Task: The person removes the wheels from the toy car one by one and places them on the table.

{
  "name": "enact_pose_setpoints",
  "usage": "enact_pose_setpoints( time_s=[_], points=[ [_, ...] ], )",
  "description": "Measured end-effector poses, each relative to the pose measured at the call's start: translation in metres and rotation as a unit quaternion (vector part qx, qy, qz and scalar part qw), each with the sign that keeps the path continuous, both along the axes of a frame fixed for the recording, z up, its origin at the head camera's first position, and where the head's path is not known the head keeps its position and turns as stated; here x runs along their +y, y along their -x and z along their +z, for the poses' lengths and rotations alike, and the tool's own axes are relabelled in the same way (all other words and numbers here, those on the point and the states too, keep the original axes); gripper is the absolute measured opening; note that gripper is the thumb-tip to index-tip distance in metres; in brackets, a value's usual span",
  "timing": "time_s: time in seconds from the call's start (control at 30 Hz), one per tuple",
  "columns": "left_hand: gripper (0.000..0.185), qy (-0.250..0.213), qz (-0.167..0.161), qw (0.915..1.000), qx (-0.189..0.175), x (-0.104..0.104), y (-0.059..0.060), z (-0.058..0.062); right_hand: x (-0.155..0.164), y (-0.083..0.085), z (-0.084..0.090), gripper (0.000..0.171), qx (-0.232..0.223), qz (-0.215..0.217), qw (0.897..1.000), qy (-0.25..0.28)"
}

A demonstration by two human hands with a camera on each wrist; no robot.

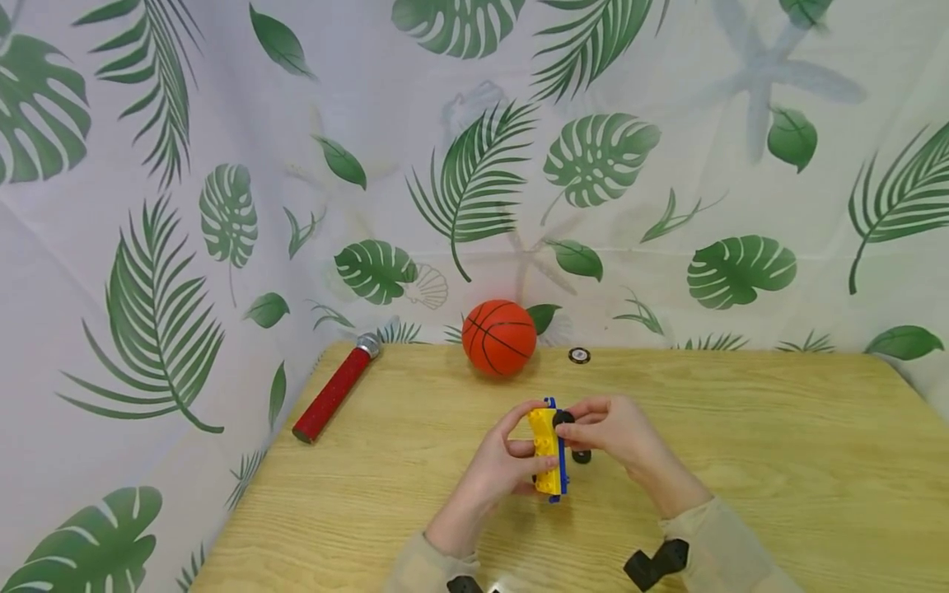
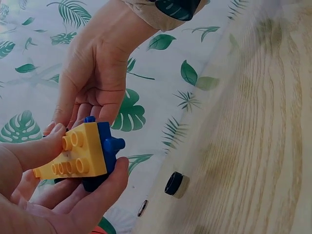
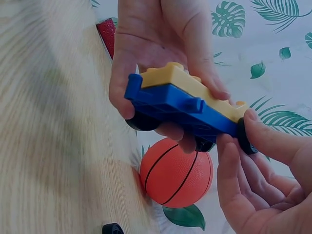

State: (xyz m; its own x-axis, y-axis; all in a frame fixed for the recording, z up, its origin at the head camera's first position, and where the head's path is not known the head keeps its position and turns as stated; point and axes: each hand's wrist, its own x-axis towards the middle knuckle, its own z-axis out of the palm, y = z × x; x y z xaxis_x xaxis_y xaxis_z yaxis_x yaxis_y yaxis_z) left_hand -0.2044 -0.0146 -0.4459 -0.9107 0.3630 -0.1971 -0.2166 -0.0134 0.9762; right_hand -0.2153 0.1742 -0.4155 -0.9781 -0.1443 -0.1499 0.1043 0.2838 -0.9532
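The left hand point(image 1: 504, 469) grips the toy car point(image 1: 549, 449) above the desk point(image 1: 741, 461) centre. The right hand point(image 1: 619, 432) pinches 1 black wheel point(image 1: 563, 418) on it; 1 loose wheel point(image 1: 582, 455) lies just beside.

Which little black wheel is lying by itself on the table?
The loose black wheel beside the right hand lies alone on the wooden table. The others sit on the toy car, which both hands hold.

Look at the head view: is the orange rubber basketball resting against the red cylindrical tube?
No, the orange rubber basketball sits apart from the red cylindrical tube, with bare wooden table between them.
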Motion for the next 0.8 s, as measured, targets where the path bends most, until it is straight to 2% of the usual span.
enact_pose_setpoints(
  time_s=[0.2,0.63,0.8],
  points=[
    [0.067,0.0,0.004,0.9999,0.009,0.002,-0.0009,-0.0011,-0.0015,-0.0001,0.0009,0.026,0.013,-0.02,0.999,-0.034],
    [0.065,0.011,0.035,0.9993,0.004,0.0076,-0.0047,0.0008,-0.0043,-0.0064,0.0045,0.024,0.015,-0.042,0.998,-0.052],
    [0.066,0.048,0.061,0.9967,0.026,0.0099,-0.005,-0.0029,-0.0071,-0.0087,0.0038,0.024,0.081,-0.055,0.985,-0.144]
  ],
)
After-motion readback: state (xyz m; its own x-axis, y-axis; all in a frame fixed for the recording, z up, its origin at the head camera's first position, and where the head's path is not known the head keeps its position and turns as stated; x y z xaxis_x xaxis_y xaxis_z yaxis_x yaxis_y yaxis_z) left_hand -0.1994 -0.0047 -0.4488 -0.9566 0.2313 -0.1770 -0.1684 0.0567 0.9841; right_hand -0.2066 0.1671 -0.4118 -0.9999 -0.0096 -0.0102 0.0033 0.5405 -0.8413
